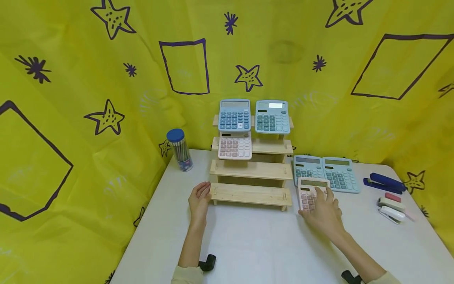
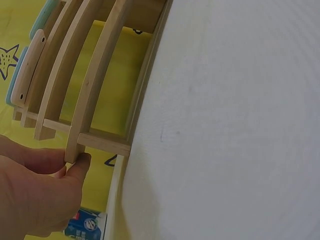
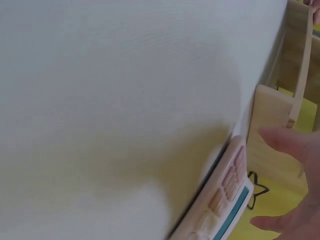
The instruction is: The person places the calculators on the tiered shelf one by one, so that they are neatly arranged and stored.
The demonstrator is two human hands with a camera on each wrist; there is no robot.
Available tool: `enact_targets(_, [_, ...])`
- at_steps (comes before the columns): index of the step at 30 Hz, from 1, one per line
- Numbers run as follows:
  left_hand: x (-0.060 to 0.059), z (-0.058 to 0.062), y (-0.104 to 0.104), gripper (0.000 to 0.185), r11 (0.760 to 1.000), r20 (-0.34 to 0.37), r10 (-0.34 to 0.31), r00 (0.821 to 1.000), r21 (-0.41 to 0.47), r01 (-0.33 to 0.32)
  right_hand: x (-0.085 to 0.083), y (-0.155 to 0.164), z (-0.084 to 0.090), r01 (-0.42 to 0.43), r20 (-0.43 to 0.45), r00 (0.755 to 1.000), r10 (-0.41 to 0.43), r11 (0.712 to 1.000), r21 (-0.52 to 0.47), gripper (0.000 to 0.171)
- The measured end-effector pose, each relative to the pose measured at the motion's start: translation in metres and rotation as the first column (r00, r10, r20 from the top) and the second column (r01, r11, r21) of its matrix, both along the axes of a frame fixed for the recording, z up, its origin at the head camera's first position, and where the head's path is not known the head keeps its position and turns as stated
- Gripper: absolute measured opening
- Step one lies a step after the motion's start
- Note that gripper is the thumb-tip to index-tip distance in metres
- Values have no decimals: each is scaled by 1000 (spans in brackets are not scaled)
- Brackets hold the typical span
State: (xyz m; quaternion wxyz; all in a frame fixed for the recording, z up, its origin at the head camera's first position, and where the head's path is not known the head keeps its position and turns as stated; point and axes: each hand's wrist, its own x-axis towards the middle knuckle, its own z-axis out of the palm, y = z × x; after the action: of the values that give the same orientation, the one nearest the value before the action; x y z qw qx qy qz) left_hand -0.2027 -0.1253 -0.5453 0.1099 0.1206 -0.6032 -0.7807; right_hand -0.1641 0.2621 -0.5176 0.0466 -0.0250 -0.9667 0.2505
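Note:
A stepped wooden display stand (image 1: 251,193) stands on the table, and my left hand (image 1: 199,201) pinches the left end of its lowest step; the left wrist view shows thumb and fingers (image 2: 82,162) at that end. On the upper steps sit a blue calculator (image 1: 234,114), another blue calculator (image 1: 272,117) and a pink calculator (image 1: 235,146). My right hand (image 1: 325,215) hovers with spread fingers over a second pink calculator (image 1: 306,196) right of the stand. In the right wrist view, a gap separates the fingertips (image 3: 270,137) from this pink calculator (image 3: 220,200).
Two more blue calculators (image 1: 342,177) lie behind the pink one. A navy stapler (image 1: 384,183), a white stapler (image 1: 391,214) and other small items are at the right edge. A blue-lidded jar of pencils (image 1: 180,150) stands back left. Yellow patterned cloth (image 1: 291,23) hangs behind.

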Motion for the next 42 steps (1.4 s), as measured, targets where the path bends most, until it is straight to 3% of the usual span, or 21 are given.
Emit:
enact_targets(6, [2, 0, -2, 47, 1000, -14, -2, 1000, 2, 2, -3, 7, -8, -5, 106, 994, 3, 1000, 11, 115])
enact_targets(11, [3, 1, -2, 48, 1000, -25, -27, 999, 8, 27, -5, 9, -10, -2, 95, 995, 1, 1000, 7, 117])
enact_targets(24, [2, -1, 0, 47, 1000, -15, -13, 1000, 17, 13, -3, 8, -8, 33, 67, 997, -28, 997, -75, 115])
enact_targets(28, [2, 0, 0, 46, 1000, -14, -13, 1000, 14, 13, 2, 6, 5, 28, 31, 999, -25, 996, -89, 112])
enact_targets(33, [2, 1, 0, 46, 1000, -14, -14, 1000, 10, 14, 5, 0, 33, -6, -64, 998, -1, 994, -107, 110])
enact_targets(38, [2, 0, -1, 46, 1000, -11, -23, 1000, 9, 23, 0, -10, 63, -33, -172, 985, 11, 992, -121, 107])
enact_targets(42, [2, 0, -2, 47, 1000, -12, -29, 1000, 3, 29, -6, -23, 83, -55, -194, 981, 29, 990, -133, 107])
